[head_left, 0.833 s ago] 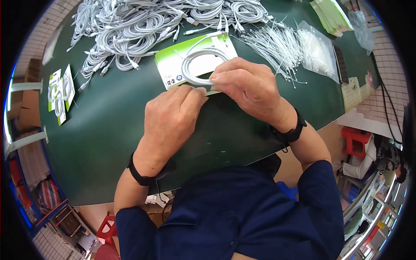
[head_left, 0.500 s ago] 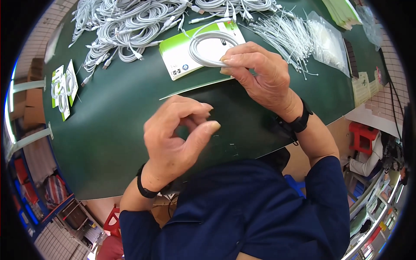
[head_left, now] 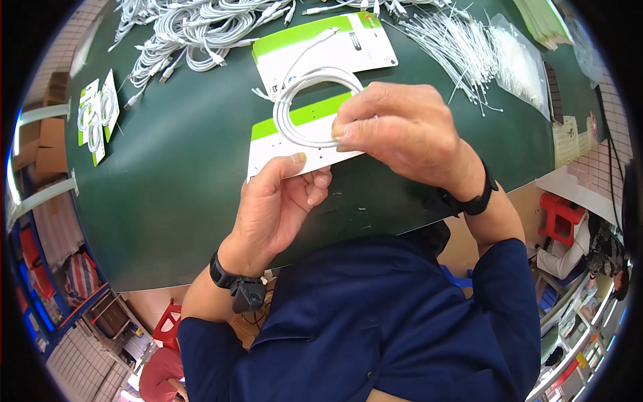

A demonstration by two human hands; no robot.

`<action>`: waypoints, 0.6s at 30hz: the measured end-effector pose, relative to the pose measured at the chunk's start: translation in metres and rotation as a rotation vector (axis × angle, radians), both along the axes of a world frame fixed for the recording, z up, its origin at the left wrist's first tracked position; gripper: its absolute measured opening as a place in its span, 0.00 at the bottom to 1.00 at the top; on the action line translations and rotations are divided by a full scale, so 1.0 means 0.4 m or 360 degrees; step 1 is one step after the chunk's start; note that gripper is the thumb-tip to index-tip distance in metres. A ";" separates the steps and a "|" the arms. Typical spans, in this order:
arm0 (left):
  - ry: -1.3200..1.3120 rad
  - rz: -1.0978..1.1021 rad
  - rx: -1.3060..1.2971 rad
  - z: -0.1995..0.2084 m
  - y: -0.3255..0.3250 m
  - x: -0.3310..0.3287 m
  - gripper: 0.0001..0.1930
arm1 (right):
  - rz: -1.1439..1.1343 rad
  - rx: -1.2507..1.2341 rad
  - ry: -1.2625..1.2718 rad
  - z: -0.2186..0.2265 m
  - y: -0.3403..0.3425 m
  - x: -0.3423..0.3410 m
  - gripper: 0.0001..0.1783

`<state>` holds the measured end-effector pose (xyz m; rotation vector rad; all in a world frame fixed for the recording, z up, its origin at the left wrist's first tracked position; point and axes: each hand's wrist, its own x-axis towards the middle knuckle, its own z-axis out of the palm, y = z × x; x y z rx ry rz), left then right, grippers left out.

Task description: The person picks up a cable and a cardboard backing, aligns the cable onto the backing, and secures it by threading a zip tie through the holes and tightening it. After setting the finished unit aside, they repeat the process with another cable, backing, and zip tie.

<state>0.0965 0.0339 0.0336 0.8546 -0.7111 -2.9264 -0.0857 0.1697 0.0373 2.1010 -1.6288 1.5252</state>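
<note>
My left hand (head_left: 273, 202) grips a green-and-white backing card (head_left: 262, 153) with holes in it, thumb on top and fingers beneath. My right hand (head_left: 410, 134) pinches a coiled white cable (head_left: 280, 110) between thumb and fingertips. The coil overlaps the card's face, and whether it presses on the card I cannot tell. One loose cable end reaches up over a second green-and-white card (head_left: 368, 55), which lies on the table just beyond and appears to top a stack.
Heaped white cables (head_left: 194, 33) cover the far left of the green table (head_left: 167, 214). Loose white zip ties (head_left: 449, 57) and a clear bag of ties (head_left: 519, 67) lie far right, near more cards (head_left: 541, 23). Carded cables (head_left: 94, 120) rest at the left edge.
My left hand, empty before, now holds a backing card. My right hand has brought the cable coil nearer and slightly left, over that card.
</note>
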 end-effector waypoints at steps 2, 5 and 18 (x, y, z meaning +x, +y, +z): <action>0.0042 -0.0006 -0.0016 0.006 -0.003 -0.001 0.15 | -0.0023 0.0031 -0.0029 0.029 0.001 -0.009 0.14; 0.0162 -0.0137 -0.0400 0.028 -0.018 -0.029 0.15 | -0.0080 0.0046 0.0024 0.071 -0.005 -0.017 0.13; 0.0453 -0.0100 -0.0884 0.012 -0.046 -0.125 0.18 | -0.0350 0.0045 0.0247 0.052 -0.044 -0.052 0.15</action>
